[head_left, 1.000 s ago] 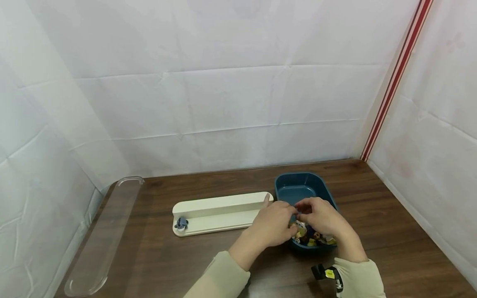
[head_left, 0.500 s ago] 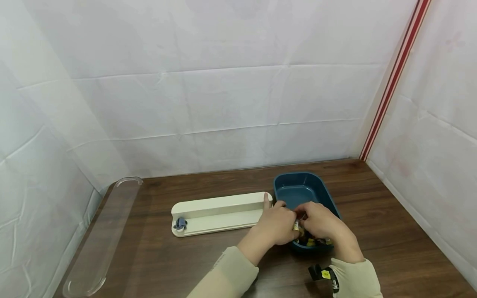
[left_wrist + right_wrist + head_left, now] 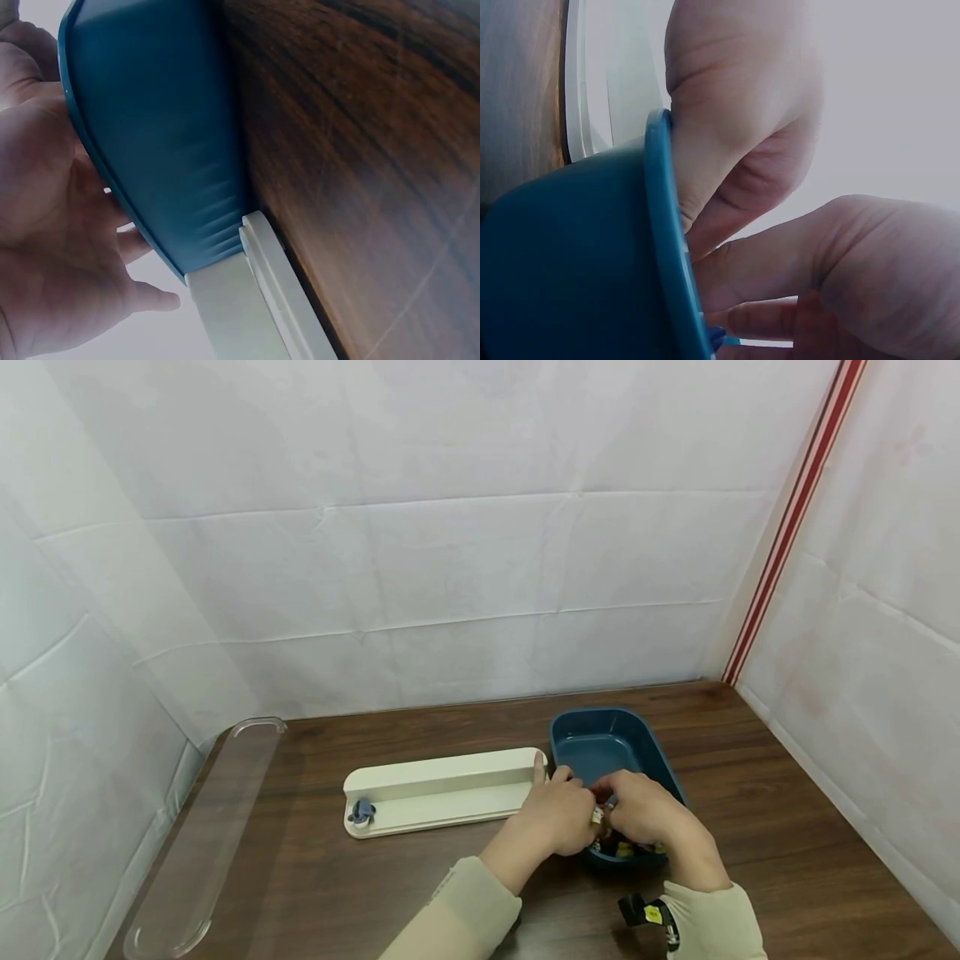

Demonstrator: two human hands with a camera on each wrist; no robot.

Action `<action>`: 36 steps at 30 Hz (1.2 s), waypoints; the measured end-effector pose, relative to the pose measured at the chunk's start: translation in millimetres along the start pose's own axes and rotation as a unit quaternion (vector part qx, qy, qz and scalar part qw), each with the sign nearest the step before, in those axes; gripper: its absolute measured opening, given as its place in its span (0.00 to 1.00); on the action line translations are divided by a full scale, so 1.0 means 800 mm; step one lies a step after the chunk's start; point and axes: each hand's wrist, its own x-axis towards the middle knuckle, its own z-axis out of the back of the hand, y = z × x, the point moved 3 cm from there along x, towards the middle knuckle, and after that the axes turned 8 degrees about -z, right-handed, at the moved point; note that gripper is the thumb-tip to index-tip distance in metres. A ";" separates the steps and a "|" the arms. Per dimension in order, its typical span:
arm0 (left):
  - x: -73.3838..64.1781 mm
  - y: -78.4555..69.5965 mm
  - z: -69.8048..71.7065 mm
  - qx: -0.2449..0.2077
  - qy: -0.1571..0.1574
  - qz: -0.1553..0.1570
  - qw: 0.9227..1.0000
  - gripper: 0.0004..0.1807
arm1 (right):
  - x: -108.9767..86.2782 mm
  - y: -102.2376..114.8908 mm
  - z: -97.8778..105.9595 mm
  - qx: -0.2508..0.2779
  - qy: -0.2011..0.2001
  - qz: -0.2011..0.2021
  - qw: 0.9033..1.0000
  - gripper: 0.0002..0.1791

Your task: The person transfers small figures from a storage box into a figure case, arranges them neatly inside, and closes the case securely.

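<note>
A dark blue bin (image 3: 600, 750) holds several small colourful toy figures (image 3: 625, 850) at its near end. My left hand (image 3: 551, 820) reaches over the bin's left rim, one finger sticking up beside the cream tray's end. From the right, my right hand (image 3: 647, 814) dips into the same end, its fingers bent downward. A small white and yellow piece (image 3: 597, 816) shows between the two hands. The bin's wall (image 3: 150, 135) and the hands hide the fingertips, so a grip on any figure cannot be made out.
A long cream stepped tray (image 3: 442, 810) lies left of the bin, against its side. One small blue figure (image 3: 363, 812) stands at the tray's left end. A long clear cover (image 3: 206, 843) lies along the table's left side. White sheeting (image 3: 450, 568) hangs behind.
Both hands have sunk lower into the bin and drawn closer together, covering more of the figures. Tray, blue figure and clear cover stay in place.
</note>
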 end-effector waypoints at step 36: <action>0.007 0.016 -0.001 -0.029 -0.153 -0.010 0.988 0.21 | 0.001 -0.008 0.013 0.036 -0.057 0.036 0.997 0.21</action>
